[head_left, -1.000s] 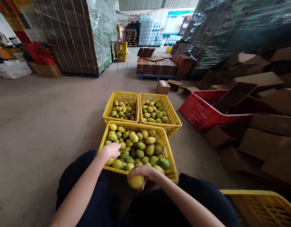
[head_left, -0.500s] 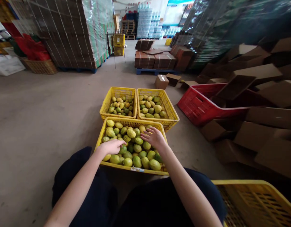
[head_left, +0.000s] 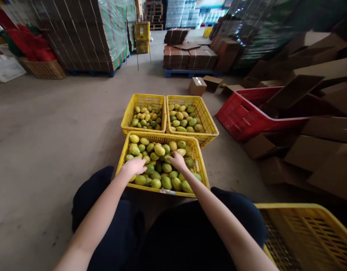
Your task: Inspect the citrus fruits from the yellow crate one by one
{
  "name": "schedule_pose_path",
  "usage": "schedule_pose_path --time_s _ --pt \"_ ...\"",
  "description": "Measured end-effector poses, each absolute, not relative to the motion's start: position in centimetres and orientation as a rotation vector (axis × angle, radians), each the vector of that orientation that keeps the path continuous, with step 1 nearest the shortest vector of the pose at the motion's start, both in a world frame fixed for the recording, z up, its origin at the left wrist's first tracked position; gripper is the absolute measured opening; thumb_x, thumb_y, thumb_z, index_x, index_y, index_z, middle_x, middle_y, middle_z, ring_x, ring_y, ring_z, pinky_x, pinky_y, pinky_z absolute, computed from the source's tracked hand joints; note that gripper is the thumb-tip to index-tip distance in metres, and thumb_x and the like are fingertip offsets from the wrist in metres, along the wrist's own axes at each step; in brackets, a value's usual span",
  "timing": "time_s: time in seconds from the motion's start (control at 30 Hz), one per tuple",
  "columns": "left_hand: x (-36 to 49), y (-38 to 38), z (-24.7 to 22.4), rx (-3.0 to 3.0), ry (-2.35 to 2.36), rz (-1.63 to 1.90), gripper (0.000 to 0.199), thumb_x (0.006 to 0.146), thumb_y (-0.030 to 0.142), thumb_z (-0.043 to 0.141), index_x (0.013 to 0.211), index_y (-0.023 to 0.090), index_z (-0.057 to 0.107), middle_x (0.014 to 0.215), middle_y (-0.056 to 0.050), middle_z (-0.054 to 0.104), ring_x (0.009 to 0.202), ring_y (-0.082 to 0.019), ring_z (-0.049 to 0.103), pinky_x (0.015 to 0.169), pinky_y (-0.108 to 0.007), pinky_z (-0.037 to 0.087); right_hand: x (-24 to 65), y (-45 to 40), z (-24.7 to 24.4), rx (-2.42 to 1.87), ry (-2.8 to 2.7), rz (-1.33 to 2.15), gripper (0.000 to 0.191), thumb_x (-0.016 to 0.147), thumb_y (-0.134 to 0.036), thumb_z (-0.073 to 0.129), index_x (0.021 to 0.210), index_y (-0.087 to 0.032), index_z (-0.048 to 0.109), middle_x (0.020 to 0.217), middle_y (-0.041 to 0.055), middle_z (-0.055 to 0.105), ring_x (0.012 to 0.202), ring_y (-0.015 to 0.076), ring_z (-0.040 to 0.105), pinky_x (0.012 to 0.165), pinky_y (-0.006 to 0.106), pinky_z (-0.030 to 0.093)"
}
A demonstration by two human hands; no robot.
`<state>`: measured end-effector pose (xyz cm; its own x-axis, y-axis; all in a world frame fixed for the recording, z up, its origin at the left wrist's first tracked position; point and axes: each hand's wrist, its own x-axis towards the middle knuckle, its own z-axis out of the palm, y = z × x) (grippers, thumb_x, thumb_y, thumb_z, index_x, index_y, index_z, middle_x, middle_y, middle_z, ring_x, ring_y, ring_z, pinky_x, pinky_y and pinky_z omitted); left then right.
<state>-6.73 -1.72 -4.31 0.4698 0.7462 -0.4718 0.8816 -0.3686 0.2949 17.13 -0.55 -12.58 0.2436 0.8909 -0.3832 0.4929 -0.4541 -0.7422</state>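
A yellow plastic crate (head_left: 204, 177) full of oval yellow-green fruit (head_left: 155, 183) stands right in front of my knees. Over its left side is my left hand (head_left: 135, 166), palm down, thumb and fingers apart above the fruit; its far fingertips are partly hidden. My right hand (head_left: 177, 161) reaches into the right half of the crate. Its fingers are curled on a green oval fruit (head_left: 167, 159) near the middle of the heap. A paler yellow fruit (head_left: 159, 150) lies on top just beyond, between the two hands.
Two more yellow crates, one left (head_left: 123, 126) and one right (head_left: 214, 130), hold similar fruit behind. A red crate (head_left: 235, 116) and loose cardboard boxes (head_left: 317, 154) crowd the right side. Another yellow crate (head_left: 309, 207) sits by my right knee. Wrapped pallet stacks (head_left: 80, 34) stand farther back.
My right hand has gone from spread above the fruit to curled down onto a green one. My left hand has opened from a pointing shape and sits lower. The view has tipped downward.
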Motion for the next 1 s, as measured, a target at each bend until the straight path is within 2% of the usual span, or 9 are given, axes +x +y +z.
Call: schedule_pose_path --time_s 0.27,0.37,0.47,0.6,0.7,0.77,0.83,0.9,1.0 --pt "-7.0 -1.9 -1.6 2.191 1.422 -0.499 0.042 0.095 0.033 0.045 0.129 0.014 0.060 0.133 -0.019 0.064 0.120 -0.033 0.063 0.100 -0.041 0.048 16.3 -0.1 -17.6 -2.189 -1.663 0.906 0.039 0.079 -0.005 0.061 0.117 -0.012 0.058 0.134 0.0240 0.055 0.135 0.0385 0.045 0.109 0.046 0.035" --pt "-7.6 -2.3 -0.5 2.174 1.467 -0.511 0.044 0.095 0.031 0.043 0.131 0.011 0.059 0.133 -0.022 0.063 0.120 -0.035 0.063 0.100 -0.044 0.048 16.6 0.3 -17.7 -2.146 -1.712 0.914 0.030 0.079 -0.004 0.061 0.106 -0.014 0.059 0.127 0.0217 0.060 0.135 0.0373 0.045 0.111 0.049 0.032" --pt "-8.1 -2.4 0.0 2.134 1.467 -0.448 0.044 0.094 0.031 0.045 0.131 0.011 0.059 0.133 -0.022 0.063 0.120 -0.037 0.062 0.100 -0.045 0.047 17.1 0.5 -16.6 -2.062 -1.695 0.967 0.021 0.076 -0.006 0.067 0.089 -0.019 0.057 0.106 0.0122 0.068 0.126 0.0323 0.054 0.109 0.049 0.036" --pt "-8.5 -2.3 -0.3 2.055 1.457 -0.255 0.042 0.092 0.034 0.048 0.127 0.013 0.061 0.133 -0.022 0.063 0.123 -0.040 0.059 0.105 -0.049 0.041 17.4 0.8 -13.5 -1.945 -1.622 1.089 0.036 0.068 -0.005 0.077 0.062 -0.023 0.046 0.063 -0.0029 0.055 0.095 0.0244 0.066 0.096 0.043 0.049" --pt "-8.0 -2.1 -0.6 1.930 1.489 -0.020 0.045 0.087 0.036 0.059 0.126 0.014 0.059 0.135 -0.023 0.061 0.130 -0.043 0.053 0.111 -0.052 0.034 16.7 1.0 -9.9 -1.840 -1.596 1.253 0.042 0.059 -0.008 0.085 0.052 -0.022 0.046 0.047 -0.0087 0.043 0.064 0.0160 0.062 0.076 0.035 0.057" --pt "-7.3 -2.0 -0.5 1.780 1.510 0.192 0.054 0.082 0.040 0.067 0.129 0.014 0.056 0.142 -0.023 0.055 0.137 -0.042 0.045 0.115 -0.051 0.030 15.5 0.9 -7.1 -1.756 -1.574 1.366 0.033 0.065 -0.022 0.086 0.054 -0.020 0.055 0.046 -0.0074 0.049 0.051 0.0115 0.056 0.062 0.030 0.057" --pt "-6.2 -1.7 -0.1 1.489 1.463 0.468 0.054 0.083 0.044 0.066 0.129 0.017 0.056 0.146 -0.019 0.053 0.142 -0.038 0.040 0.116 -0.049 0.030 13.9 0.4 -4.1 -1.662 -1.536 1.448 0.029 0.076 -0.037 0.079 0.063 -0.017 0.063 0.052 -0.0031 0.058 0.048 0.0106 0.057 0.055 0.027 0.057" --pt "-5.2 -1.5 0.7 1.095 1.297 0.678 0.044 0.091 0.048 0.055 0.125 0.020 0.058 0.140 -0.014 0.059 0.138 -0.033 0.046 0.111 -0.048 0.039 12.4 0.0 -0.9 -1.551 -1.484 1.488 0.033 0.083 -0.047 0.071 0.072 -0.016 0.068 0.059 -0.0004 0.065 0.051 0.0111 0.061 0.055 0.025 0.059" --pt "-4.3 -1.2 1.8 0.626 1.054 0.798 0.044 0.099 0.046 0.035 0.118 0.018 0.062 0.113 -0.013 0.072 0.112 -0.029 0.066 0.092 -0.045 0.055 11.3 0.0 3.0 -1.367 -1.330 1.467 0.039 0.084 -0.052 0.070 0.076 -0.014 0.069 0.061 0.0045 0.069 0.050 0.0161 0.066 0.049 0.028 0.059"
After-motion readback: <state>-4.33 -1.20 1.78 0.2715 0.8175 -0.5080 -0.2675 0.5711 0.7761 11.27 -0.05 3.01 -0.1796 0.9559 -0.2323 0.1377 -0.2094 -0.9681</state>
